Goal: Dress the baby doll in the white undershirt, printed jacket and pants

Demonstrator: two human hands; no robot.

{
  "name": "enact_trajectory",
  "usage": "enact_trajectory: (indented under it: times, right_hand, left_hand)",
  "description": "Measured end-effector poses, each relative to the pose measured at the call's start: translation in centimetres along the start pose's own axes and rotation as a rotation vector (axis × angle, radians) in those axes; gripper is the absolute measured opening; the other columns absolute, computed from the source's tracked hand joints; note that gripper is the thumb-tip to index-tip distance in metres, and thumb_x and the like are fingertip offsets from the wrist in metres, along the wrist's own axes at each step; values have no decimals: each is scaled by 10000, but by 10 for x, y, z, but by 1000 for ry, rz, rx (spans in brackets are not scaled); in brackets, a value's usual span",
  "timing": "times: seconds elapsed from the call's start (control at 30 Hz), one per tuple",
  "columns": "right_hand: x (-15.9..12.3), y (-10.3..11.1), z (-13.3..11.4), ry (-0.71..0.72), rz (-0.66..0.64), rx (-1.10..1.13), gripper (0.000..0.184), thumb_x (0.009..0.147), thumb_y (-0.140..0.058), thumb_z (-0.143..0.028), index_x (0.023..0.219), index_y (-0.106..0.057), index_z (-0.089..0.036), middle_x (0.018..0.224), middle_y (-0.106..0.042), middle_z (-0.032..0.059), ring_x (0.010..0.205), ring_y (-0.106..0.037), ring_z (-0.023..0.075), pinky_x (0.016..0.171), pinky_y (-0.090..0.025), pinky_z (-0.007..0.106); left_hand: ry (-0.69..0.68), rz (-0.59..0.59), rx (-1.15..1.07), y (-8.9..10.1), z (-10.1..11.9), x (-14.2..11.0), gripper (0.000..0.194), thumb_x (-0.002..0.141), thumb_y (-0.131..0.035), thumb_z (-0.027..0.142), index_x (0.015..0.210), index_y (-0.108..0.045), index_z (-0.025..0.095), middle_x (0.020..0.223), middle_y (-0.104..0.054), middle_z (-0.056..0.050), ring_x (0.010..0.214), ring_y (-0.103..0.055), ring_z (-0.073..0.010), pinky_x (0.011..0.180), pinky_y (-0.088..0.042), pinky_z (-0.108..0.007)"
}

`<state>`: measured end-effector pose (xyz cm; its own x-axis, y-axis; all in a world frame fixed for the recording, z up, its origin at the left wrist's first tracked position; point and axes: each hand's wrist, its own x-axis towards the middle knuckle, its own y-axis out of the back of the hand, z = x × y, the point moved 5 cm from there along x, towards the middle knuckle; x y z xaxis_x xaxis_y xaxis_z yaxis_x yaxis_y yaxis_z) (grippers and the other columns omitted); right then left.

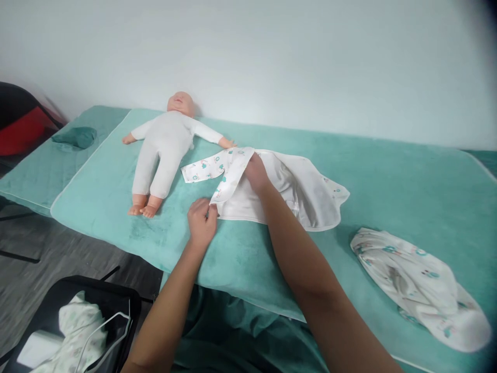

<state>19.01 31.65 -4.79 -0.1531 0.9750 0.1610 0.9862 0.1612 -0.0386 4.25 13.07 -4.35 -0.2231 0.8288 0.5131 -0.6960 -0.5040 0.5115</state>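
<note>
A white baby shirt with a teal print lies opened out on the green bed cover, one sleeve stretched to the left. My left hand is closed and pinches the shirt's lower left corner between thumb and fingers. Over the shirt reaches my right hand, closed at the edge of the folded-over front panel; its fingertips are hidden by the cloth. Just left of the shirt, a baby doll in a white suit rests on its back, its outstretched hand close to the shirt's top edge.
A second printed baby garment lies bunched at the right on the green bed. A pale wall stands behind. At lower left, a black chair holds a patterned cloth, a white hanger and a white box-like item.
</note>
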Motion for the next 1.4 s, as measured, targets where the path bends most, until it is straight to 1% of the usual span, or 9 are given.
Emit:
enact_trajectory:
  times: [0.23,0.37,0.47,0.57,0.73,0.83,1.03,1.2,1.4]
  right_hand:
    - [-10,-20,4,-151,31,461,134,766,-703,-303,873,-651,-242,858,-719,-14,881,-696,189,794,-583,317]
    - [-6,-10,14,-306,120,650,99,825,-672,-293,900,-662,-228,954,-744,6,861,-690,169,720,-589,283]
    - [-3,-5,18,-394,146,684,179,924,-640,-400,926,-646,-221,925,-731,24,743,-663,139,601,-555,252]
    - [-2,-2,18,-422,174,688,300,917,-668,-513,927,-624,-216,846,-698,11,615,-600,104,497,-485,220]
    - [-3,-4,13,-337,92,585,336,709,-862,-302,927,-621,-220,832,-684,-16,727,-654,129,554,-516,222]
    - [-1,1,19,-328,144,573,373,656,-829,-210,968,-626,-225,897,-709,-9,833,-686,158,664,-581,269]
    - [5,12,30,-317,217,540,287,676,-743,-248,950,-660,-237,915,-696,2,911,-695,188,813,-624,347]
    - [5,12,29,-303,176,471,379,654,-792,-277,995,-631,-241,916,-700,7,942,-702,208,837,-629,385]
    - [3,9,27,-312,173,482,386,662,-785,-238,1017,-637,-222,903,-708,11,914,-705,197,843,-625,369]
  left_hand:
    - [-34,-93,-29,2,5,-8,323,941,-510,207,621,-546,209,775,-687,-37,820,-603,-202,779,-457,-358]
    - [37,-93,-90,9,-9,6,180,936,-508,215,910,-686,222,1085,-740,-70,1051,-661,-232,944,-520,-401]
    - [170,5,155,16,-28,25,320,946,-498,235,1211,-674,199,1201,-729,-126,1158,-654,-289,1026,-500,-471]
    - [239,-37,433,13,-36,40,449,1012,-445,311,1416,-599,189,1310,-713,-166,1295,-608,-357,1084,-442,-557]
    - [212,-199,510,2,-38,49,553,1073,-309,406,1560,-473,204,1522,-596,-145,1525,-402,-367,1169,-348,-610]
    - [283,-191,416,2,-51,57,570,1077,-272,428,1558,-477,201,1601,-515,-120,1557,-357,-339,1209,-318,-604]
    - [305,-61,290,2,-73,73,544,1048,-393,427,1525,-516,196,1556,-555,-161,1518,-409,-374,1219,-294,-643]
    - [156,0,258,12,-57,58,462,1050,-435,428,1395,-630,192,1373,-668,-160,1326,-587,-319,1132,-424,-526]
    - [-69,-213,336,7,-26,19,474,938,-677,402,1368,-618,213,1210,-720,-103,1127,-640,-291,986,-466,-439]
